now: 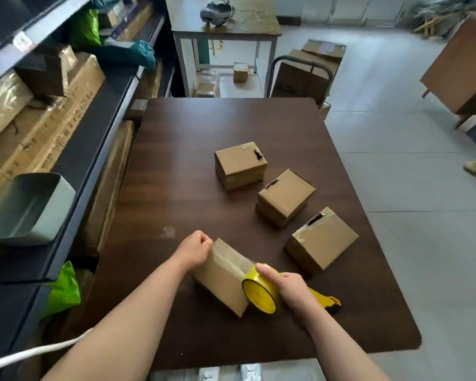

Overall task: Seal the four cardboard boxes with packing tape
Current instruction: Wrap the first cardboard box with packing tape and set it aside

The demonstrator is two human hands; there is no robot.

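Note:
Near the front of the dark wooden table (176,166) lies the nearest cardboard box (220,281). A strip of clear tape runs along its top. My left hand (194,250) pinches the tape end at the box's far left corner. My right hand (287,288) grips the yellow tape roll (259,295) at the box's near right end. Three other cardboard boxes lie in a diagonal row behind: a far one (239,165), a middle one (285,200) and a near right one (320,242), each with a torn dark gap on top.
A yellow and black utility knife (326,299) lies on the table just right of my right wrist. Shelves with packages (39,105) run along the left. Behind the table stand a second table (226,31) and a trolley with boxes (305,72). Tiled floor lies to the right.

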